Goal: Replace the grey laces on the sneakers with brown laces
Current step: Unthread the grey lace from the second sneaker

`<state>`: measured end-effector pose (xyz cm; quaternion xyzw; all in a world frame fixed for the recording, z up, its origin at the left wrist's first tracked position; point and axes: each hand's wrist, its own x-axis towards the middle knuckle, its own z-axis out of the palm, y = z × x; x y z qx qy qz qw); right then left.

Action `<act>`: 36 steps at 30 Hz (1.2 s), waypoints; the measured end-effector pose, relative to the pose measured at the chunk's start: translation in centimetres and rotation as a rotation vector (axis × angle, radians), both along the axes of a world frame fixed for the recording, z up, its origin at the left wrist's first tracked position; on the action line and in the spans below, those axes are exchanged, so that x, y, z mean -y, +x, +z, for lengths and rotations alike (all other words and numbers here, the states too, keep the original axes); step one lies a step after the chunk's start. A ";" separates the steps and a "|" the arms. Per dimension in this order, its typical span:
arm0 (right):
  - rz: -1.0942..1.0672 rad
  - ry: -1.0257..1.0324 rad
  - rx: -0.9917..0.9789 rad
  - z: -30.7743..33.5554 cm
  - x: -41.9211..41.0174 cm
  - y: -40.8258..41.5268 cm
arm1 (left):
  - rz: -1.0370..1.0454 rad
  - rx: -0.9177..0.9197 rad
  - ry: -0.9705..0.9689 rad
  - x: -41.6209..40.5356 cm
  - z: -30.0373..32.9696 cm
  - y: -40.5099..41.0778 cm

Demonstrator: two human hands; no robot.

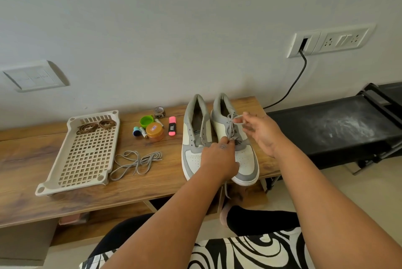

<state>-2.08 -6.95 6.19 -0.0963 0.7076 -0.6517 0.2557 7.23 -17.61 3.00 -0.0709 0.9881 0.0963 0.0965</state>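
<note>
at the far left of the wooden counter (26, 160) a cream perforated tray (83, 155) holds the two coiled brown laces (95, 126) at its back end, untouched, and just right of the tray a loose grey lace (136, 163) lies in a tangle on the wood, which suggests one shoe is already stripped. behind it sits a small clutter: a green cap (146, 121), an orange-lidded jar (154, 132), a couple of batteries (143, 132), a roll of tape (159, 112) and a pink highlighter (172, 129). next come the sneakers, toes toward the person: the left sneaker (193, 136) looks nearly bare of lace, while the right sneaker (236, 138) carries the second grey lace (231, 128), partly loosened. the left hand (219, 157) rests over the toe area with fingertips curled, pinching that lace low at the eyelets; the right hand (261, 133) is half open, thumb and forefinger pinching a free end raised near the collar. so the step in hand appears to be unthreading the second shoe; the next move likely calls for drawing the lace out row by row while steadying the shoe, then fetching the brown ones. further right a black cable (298, 79) drops from a wall socket plate (328, 40) on the pale wall, beside a dusty black treadmill (339, 125).
</note>
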 end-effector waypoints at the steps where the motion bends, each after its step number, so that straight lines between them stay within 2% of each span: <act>1: -0.017 -0.034 0.007 0.1 0.0 0.0 | 0.000 0.003 -0.002 0.0 0.0 0.0; 2: -0.039 0.021 -0.050 0.3 -0.2 0.0 | -0.001 0.006 -0.005 0.0 0.0 0.0; 5: -0.093 0.416 -0.423 0.5 -0.1 0.0 | 0.006 0.010 -0.007 -0.1 0.1 0.0; 7: -0.103 0.466 -0.482 0.8 0.5 0.2 | 0.009 0.008 -0.016 -0.2 0.0 0.1; 8: -0.095 0.434 -0.444 1.0 0.9 0.3 | 0.007 0.006 -0.024 -0.3 0.0 0.1; 9: -0.112 0.341 -0.335 1.2 1.3 0.4 | 0.005 0.006 -0.030 -0.3 0.1 0.2; 12: -0.202 -0.188 0.352 2.0 1.6 0.6 | 0.000 0.003 -0.042 -0.5 0.1 0.2; 13: -0.220 -0.331 0.523 2.2 1.4 0.5 | -0.001 0.001 -0.044 -0.6 0.0 0.2; 15: -0.249 -0.506 0.717 2.4 0.8 0.4 | 0.002 0.003 -0.034 -0.8 0.0 0.1; 16: -0.257 -0.524 0.753 2.2 0.6 0.2 | 0.002 0.004 -0.030 -0.8 -0.1 0.1; 17: -0.258 -0.463 0.721 2.1 0.4 0.2 | 0.003 0.004 -0.024 -0.8 -0.2 0.0; 18: -0.241 -0.299 0.593 2.0 0.2 0.2 | 0.006 0.006 -0.013 -0.6 -0.2 0.0; 21: -0.049 0.558 -0.125 1.1 -0.8 0.1 | 0.009 0.004 0.031 0.0 -0.3 -0.4; 22: 0.015 0.729 -0.313 0.6 -1.0 0.0 | 0.008 0.006 0.039 0.2 -0.3 -0.4; 23: 0.058 0.798 -0.410 0.2 -1.0 -0.1 | 0.011 0.007 0.047 0.2 -0.4 -0.4; 26: 0.073 0.762 -0.463 -0.2 -0.8 -0.1 | 0.044 -0.032 0.056 -0.4 -0.6 0.1; 32: 0.183 0.661 -0.549 -0.8 -0.4 -0.7 | 0.042 -0.073 -0.069 -1.4 -1.0 0.8; 34: 0.169 0.566 -0.490 -0.7 -0.8 -0.7 | 0.028 -0.050 -0.079 -1.4 -0.9 0.7; 36: 0.153 0.330 -0.304 0.1 -1.3 -0.3 | 0.022 -0.026 -0.078 -1.3 -1.0 0.5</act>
